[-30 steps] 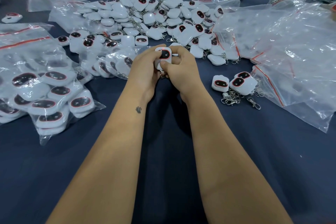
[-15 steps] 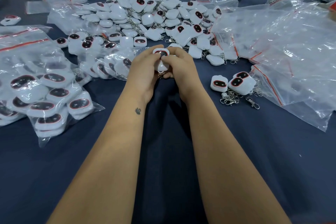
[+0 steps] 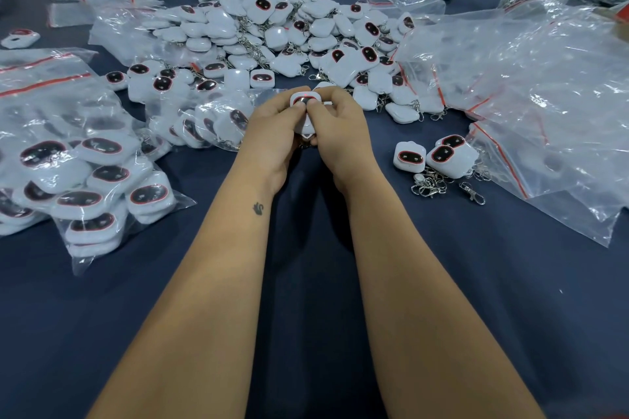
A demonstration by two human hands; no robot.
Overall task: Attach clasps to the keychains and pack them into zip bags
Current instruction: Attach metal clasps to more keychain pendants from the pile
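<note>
navy table [image 3: 442,316]: both hands [image 3: 272,133] pinch 1 keychain [image 3: 304,99].

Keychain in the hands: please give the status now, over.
Left hand and right hand both shut on one white keychain. Clasp work hidden under fingers. Loose clasps wait at right. Nothing in the way.

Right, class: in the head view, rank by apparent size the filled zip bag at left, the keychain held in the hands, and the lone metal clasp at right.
1. Filled zip bag, clearly largest.
2. Held keychain, partly hidden by the left hand and right hand.
3. Lone clasp, smallest.
</note>
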